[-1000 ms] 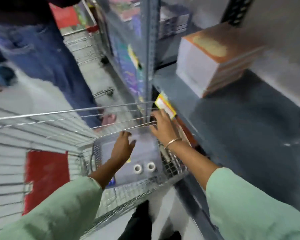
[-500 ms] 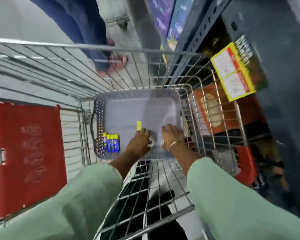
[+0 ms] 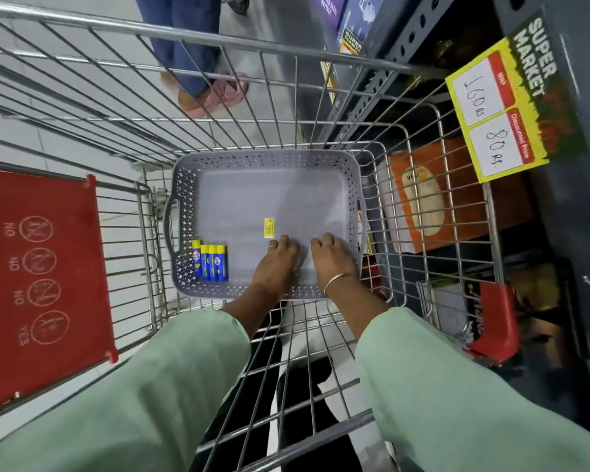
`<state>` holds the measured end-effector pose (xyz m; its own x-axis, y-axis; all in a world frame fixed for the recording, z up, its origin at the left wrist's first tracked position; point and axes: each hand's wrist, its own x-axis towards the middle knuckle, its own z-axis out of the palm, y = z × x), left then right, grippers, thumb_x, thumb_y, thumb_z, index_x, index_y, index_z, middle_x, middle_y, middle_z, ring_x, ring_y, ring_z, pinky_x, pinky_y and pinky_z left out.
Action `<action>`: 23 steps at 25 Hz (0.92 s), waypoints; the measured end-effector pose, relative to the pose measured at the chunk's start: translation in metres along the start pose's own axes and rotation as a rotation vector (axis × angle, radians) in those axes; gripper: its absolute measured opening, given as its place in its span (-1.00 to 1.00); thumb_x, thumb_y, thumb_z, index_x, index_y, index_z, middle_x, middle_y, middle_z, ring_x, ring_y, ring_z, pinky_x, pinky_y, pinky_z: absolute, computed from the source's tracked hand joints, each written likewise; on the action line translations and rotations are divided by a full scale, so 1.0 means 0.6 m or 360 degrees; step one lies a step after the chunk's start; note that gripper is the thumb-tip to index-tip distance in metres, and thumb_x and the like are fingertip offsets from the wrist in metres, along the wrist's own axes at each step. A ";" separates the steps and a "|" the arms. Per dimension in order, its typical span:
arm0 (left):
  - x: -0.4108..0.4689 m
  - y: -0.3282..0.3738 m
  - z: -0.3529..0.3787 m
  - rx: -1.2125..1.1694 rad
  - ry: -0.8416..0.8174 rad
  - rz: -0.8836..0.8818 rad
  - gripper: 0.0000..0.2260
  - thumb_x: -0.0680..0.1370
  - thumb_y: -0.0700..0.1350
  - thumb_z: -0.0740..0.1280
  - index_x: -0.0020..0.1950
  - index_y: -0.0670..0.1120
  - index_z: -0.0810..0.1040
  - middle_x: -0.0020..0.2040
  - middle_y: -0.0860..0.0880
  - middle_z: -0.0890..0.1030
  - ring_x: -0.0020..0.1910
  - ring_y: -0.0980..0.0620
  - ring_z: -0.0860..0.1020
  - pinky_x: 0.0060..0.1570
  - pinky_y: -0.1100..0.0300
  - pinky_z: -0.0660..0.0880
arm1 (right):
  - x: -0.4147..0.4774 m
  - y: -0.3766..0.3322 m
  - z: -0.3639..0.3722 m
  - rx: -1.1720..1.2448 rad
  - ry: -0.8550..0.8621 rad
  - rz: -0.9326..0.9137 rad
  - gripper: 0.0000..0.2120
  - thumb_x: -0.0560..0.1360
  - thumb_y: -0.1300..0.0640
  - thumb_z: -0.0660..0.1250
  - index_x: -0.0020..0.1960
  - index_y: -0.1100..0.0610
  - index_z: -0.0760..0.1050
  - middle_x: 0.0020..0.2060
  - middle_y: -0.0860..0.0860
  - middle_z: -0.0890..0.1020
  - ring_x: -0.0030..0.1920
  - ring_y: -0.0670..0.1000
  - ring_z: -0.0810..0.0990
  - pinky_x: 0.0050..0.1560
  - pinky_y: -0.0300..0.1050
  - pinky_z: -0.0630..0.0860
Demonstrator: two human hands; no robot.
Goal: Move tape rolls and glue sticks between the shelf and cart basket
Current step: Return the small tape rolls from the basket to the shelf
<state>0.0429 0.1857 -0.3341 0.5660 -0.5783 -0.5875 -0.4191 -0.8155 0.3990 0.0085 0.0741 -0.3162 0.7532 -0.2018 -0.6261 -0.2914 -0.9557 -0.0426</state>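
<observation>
A grey perforated plastic basket (image 3: 263,156) sits inside the wire cart (image 3: 218,39). Several blue glue sticks with yellow caps (image 3: 210,264) lie side by side in its near left corner. My left hand (image 3: 278,264) and my right hand (image 3: 331,260) rest palm down next to each other on the basket floor near its front edge, fingers curled. Whatever lies under the palms is hidden, and no tape roll shows. A small yellow sticker (image 3: 269,228) is on the basket floor just beyond my left hand.
The dark metal shelf stands along the cart's right side, with a yellow price sign (image 3: 504,110) and an orange and white box (image 3: 457,199) on a low level. A red child-seat flap (image 3: 41,284) fills the cart's left. Another person's leg and sandal (image 3: 215,95) stand beyond the cart.
My view dropped from the shelf to the cart. Both hands went down into the basket onto the spot where two white tape rolls lay, and they stay there now.
</observation>
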 end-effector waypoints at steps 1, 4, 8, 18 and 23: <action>-0.004 0.000 -0.007 -0.0020 0.0022 -0.0023 -0.60 0.45 -0.28 0.33 0.26 -0.24 0.32 0.29 -0.23 0.31 0.30 -0.26 0.28 0.09 -0.09 0.49 | -0.002 0.000 -0.008 0.0025 0.0017 -0.0002 -0.64 0.50 0.38 0.17 0.28 0.26 0.29 0.27 0.23 0.37 0.29 0.21 0.36 0.20 0.08 0.47; -0.020 0.000 -0.037 -0.0083 0.0105 -0.0084 -0.59 0.42 -0.34 0.34 0.23 -0.24 0.34 0.28 -0.21 0.33 0.29 -0.24 0.28 0.03 -0.10 0.50 | -0.014 -0.004 -0.042 0.0095 0.0044 -0.0009 -0.61 0.47 0.40 0.23 0.26 0.22 0.31 0.26 0.19 0.37 0.28 0.19 0.34 0.07 0.11 0.53; -0.048 0.022 -0.119 -0.0081 0.0262 -0.0062 -0.57 0.40 -0.37 0.33 0.24 -0.24 0.36 0.25 -0.21 0.36 0.26 -0.22 0.30 0.01 -0.11 0.50 | -0.060 -0.001 -0.131 0.0153 0.0179 -0.0058 -0.57 0.45 0.41 0.24 0.28 0.23 0.29 0.27 0.20 0.37 0.31 0.21 0.31 0.12 0.09 0.51; -0.158 0.273 -0.404 -0.0043 0.0719 0.0507 -0.57 0.36 -0.29 0.40 0.21 -0.25 0.43 0.24 -0.27 0.41 0.17 -0.29 0.45 0.14 -0.04 0.47 | -0.338 0.139 -0.453 0.0468 0.0886 0.0046 -0.65 0.37 0.25 0.36 0.15 0.26 0.45 0.13 0.26 0.52 0.17 0.26 0.49 0.13 0.03 0.48; -0.206 0.499 -0.419 0.0174 0.0707 0.0969 -0.56 0.36 -0.25 0.40 0.22 -0.24 0.42 0.19 -0.27 0.46 0.16 -0.29 0.47 0.15 -0.04 0.44 | -0.514 0.308 -0.455 0.0606 0.1157 0.0547 -0.81 0.38 0.26 0.35 -0.01 0.26 0.49 0.04 0.28 0.59 0.10 0.25 0.54 0.02 0.00 0.48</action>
<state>0.0260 0.0079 0.0347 0.4351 -0.8983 0.0620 -0.8038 -0.3564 0.4763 -0.1165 -0.0991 0.0815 0.7385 -0.6742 -0.0083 -0.6489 -0.7073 -0.2803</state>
